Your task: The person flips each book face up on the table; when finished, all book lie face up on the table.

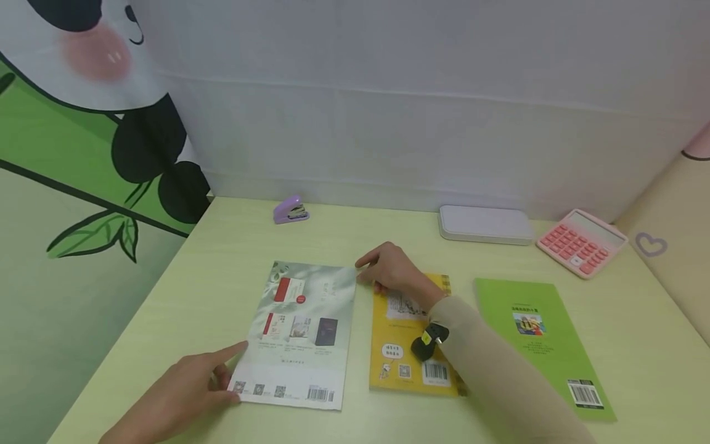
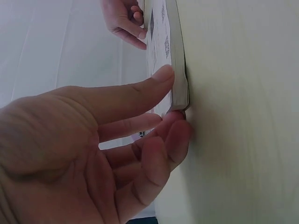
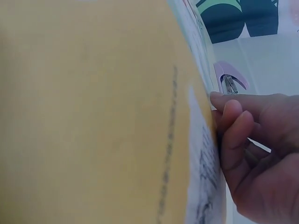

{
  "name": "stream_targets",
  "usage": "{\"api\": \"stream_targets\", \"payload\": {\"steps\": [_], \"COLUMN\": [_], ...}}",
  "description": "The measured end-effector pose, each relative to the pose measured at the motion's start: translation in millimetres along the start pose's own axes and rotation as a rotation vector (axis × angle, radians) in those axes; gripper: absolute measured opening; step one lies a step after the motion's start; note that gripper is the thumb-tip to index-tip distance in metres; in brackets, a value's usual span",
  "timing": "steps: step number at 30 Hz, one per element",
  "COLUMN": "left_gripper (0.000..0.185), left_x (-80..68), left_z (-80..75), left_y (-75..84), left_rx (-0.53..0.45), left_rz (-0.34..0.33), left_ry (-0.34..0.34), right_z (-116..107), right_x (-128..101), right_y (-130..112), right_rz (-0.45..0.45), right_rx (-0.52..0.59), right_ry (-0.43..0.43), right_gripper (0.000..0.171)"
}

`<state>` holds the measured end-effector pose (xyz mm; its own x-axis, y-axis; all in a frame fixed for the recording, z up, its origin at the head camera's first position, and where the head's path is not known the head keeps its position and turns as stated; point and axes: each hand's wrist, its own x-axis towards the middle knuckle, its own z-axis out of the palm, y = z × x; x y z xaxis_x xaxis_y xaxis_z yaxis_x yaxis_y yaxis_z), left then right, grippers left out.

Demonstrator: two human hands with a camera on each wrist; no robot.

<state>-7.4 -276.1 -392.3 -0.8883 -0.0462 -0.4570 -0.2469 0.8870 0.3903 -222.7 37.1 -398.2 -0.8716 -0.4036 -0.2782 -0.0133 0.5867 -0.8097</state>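
Note:
A pale green and white book (image 1: 310, 370) lies back cover up in front of me. My left hand (image 1: 177, 385) is at its lower left corner. In the left wrist view, the thumb (image 2: 159, 84) rests on the book's edge and the other fingers curl in by the corner. My right hand (image 1: 391, 268) reaches to the far right corner with fingertips right at it; in the right wrist view its other fingers are bent. Under the right forearm lies a yellow book (image 1: 396, 339), partly covered by the wrist and its dark wrist camera (image 1: 426, 346).
A green book (image 1: 546, 345) lies to the right, partly behind the sleeve. Along the back are a purple stapler (image 1: 289, 211), a pale flat case (image 1: 485, 224) and a pink calculator (image 1: 581, 243). A fabric backdrop (image 1: 388, 123) rises behind the table.

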Motion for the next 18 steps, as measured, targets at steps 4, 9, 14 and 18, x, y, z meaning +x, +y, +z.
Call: {"api": "stream_targets", "payload": {"steps": [4, 9, 14, 18], "left_gripper": [0.088, 0.088, 0.086, 0.085], "left_x": [-1.4, -2.9, -3.5, -3.4], "left_z": [0.1, 0.4, 0.7, 1.1], "left_y": [2.0, 2.2, 2.5, 3.0], "left_rx": [0.014, 0.035, 0.042, 0.04], "left_rz": [-0.003, 0.001, -0.001, -0.006], "left_ry": [0.001, 0.003, 0.005, 0.003], "right_z": [1.0, 2.6, 4.3, 4.6], "right_x": [-0.9, -0.6, 0.0, -1.5], "right_y": [-2.4, -5.3, -9.3, -10.8], "right_rz": [0.002, 0.015, 0.016, 0.026], "right_rx": [-0.035, -0.073, -0.116, -0.115], "right_ry": [-0.01, -0.011, -0.013, -0.008], "right_gripper": [0.031, 0.031, 0.032, 0.032]}}
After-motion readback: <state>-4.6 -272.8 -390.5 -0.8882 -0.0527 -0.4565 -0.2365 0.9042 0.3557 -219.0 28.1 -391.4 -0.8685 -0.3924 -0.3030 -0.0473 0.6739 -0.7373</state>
